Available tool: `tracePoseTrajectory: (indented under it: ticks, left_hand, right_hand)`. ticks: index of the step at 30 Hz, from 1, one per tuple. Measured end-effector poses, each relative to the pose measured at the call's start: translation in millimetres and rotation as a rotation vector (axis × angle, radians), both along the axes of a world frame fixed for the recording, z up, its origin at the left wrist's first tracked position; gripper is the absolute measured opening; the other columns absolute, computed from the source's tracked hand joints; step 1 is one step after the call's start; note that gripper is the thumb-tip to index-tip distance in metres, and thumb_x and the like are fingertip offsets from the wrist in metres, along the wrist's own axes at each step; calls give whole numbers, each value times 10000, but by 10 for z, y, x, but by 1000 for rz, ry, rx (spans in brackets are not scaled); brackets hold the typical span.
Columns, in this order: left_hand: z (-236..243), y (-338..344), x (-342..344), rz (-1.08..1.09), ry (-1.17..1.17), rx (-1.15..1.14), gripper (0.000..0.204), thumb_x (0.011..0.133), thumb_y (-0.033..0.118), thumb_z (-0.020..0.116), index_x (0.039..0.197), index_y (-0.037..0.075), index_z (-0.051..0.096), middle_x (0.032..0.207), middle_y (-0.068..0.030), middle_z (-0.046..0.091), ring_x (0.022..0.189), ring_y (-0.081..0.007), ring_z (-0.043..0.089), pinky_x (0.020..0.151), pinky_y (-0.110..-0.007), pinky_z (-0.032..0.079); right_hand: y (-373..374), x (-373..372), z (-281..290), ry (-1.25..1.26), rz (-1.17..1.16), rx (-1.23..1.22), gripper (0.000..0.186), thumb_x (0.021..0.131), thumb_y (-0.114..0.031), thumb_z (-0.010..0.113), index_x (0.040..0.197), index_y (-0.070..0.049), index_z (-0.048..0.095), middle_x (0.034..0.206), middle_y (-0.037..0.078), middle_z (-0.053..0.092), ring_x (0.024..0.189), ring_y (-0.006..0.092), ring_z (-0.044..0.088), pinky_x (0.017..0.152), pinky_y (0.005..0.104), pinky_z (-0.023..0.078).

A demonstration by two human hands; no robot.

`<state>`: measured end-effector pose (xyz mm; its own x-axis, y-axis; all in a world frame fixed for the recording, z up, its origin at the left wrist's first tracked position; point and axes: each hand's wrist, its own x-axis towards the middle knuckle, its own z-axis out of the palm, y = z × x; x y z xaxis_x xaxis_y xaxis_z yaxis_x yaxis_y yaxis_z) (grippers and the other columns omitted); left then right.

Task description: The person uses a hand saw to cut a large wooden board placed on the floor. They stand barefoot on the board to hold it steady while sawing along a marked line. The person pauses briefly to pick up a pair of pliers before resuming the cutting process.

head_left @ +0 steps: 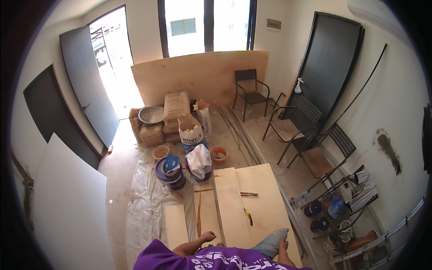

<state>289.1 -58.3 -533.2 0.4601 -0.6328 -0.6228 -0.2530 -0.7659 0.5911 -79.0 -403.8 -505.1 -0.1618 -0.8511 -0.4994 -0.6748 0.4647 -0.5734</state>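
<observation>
My left hand (208, 236) is loosely curled in front of my body, above the gap by the narrow plywood strips. Nothing shows in its fingers. My right hand (283, 245) is beside my bent, jeans-clad knee (270, 240); its fingers are mostly hidden. Below me, a long plywood strip (229, 198) overlaps a wider plywood sheet (263, 189). On the sheet, against the strip's right edge, rest a yellow utility knife (249, 217) and a red-handled tool (249, 194) whose head is hidden. A shorter plywood piece (176, 220) is to the left.
Purple buckets (171, 177), an open mortar bag (191, 130) and stacked sacks (176, 108) stand ahead on plastic sheeting (146, 189). Metal chairs (288, 126) line the right wall. A large plywood panel (198, 76) leans below the window; a white board (67, 207) leans at left.
</observation>
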Motion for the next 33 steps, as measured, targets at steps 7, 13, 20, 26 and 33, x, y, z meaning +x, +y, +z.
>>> tracePoseTrajectory:
  ticks: [7,13,20,26,33]
  left_hand:
    - [6,76,-177,87,45,34,458,809,469,638,1058,93,720,1069,-205,688,1061,-359,636,951,-422,487]
    - [-255,229,-424,97,21,62,459,793,447,635,1039,70,724,1065,-191,692,1051,-341,644,935,-414,497]
    - [-411,444,-623,164,-43,30,421,796,429,662,1004,68,721,1015,-218,694,982,-359,663,878,-420,515]
    - [186,371,-795,224,232,120,436,820,411,626,1009,28,711,1007,-249,683,990,-390,652,889,-433,508]
    - [-28,313,-808,247,283,139,403,847,363,622,1031,11,688,973,-229,696,948,-346,674,856,-422,517]
  right_hand:
    - [122,223,874,463,540,-442,560,826,-293,624,1295,-14,503,1303,269,485,1109,468,542,972,501,438]
    - [259,740,794,-8,934,-175,440,813,-315,662,1172,-63,627,935,175,692,908,317,664,929,468,465]
    - [865,1068,505,-32,1320,135,464,847,-366,641,1193,-57,618,943,176,697,883,301,675,799,381,526]
    - [632,858,-163,-53,1087,241,471,838,-372,645,1192,-62,622,903,183,694,856,303,676,783,386,529]
    - [332,792,-480,181,1129,297,507,848,-360,601,1258,-62,575,1156,237,639,1089,354,617,939,418,475]
